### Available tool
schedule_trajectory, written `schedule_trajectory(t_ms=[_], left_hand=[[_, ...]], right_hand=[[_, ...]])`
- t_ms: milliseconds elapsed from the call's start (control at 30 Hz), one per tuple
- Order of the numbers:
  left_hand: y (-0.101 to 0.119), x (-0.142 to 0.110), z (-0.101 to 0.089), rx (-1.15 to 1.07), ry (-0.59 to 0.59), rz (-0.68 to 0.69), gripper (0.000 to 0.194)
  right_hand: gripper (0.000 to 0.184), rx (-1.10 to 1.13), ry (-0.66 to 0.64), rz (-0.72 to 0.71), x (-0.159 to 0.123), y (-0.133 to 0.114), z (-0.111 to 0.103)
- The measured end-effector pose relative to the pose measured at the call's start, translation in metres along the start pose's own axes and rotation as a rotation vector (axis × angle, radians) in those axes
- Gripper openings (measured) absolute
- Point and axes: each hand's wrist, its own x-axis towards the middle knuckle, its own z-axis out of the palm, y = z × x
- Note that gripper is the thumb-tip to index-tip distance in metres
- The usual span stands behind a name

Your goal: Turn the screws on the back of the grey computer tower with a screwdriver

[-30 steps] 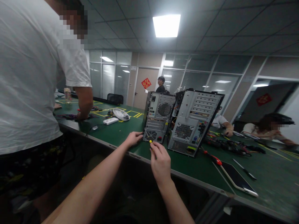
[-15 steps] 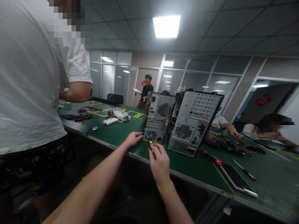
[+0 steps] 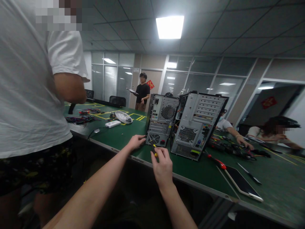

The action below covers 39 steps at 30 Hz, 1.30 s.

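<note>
Glass partitions (image 3: 124, 86) and ceiling tiles (image 3: 140, 11) mark an office.

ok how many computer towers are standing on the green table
2. The smaller computer tower stands at the left hand; the larger computer tower stands beside it, on the right. Any directly behind them could be hidden.

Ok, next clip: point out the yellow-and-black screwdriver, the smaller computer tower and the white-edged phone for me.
Screwdriver (image 3: 153, 146): head view, on its handle.
Smaller computer tower (image 3: 161, 119): head view, on the metal rear panel.
Phone (image 3: 242, 182): head view, on its dark screen.
</note>
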Motion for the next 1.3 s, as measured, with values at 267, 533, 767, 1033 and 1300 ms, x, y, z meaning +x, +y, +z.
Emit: schedule_trajectory(t_ms=[267,533,767,1033,1300], left_hand=[[-0.0045,0.0022,0.0002,-0.002,-0.003,0.009,0.054],[0.0016,-0.0022,-0.0028,0.014,-0.001,0.013,0.053],[0.0007,-0.0022,-0.0028,0.002,0.002,0.009,0.052],[-0.002,-0.0012,-0.0026,-0.028,-0.01,-0.016,0.053],[0.0002,-0.0036,-0.0034,-0.027,-0.003,-0.02,0.052]], right_hand=[[0.024,0.017,0.009,-0.042,0.0012,-0.0033,-0.001],[0.023,0.021,0.041,-0.06,0.0003,-0.0035,-0.001],[0.025,0.033,0.03,-0.069,-0.0003,-0.0047,-0.0008],[0.025,0.03,0.043,-0.071,-0.0002,-0.0058,-0.0009],[0.024,0.033,0.05,-0.071,-0.0003,-0.0076,-0.0009]])
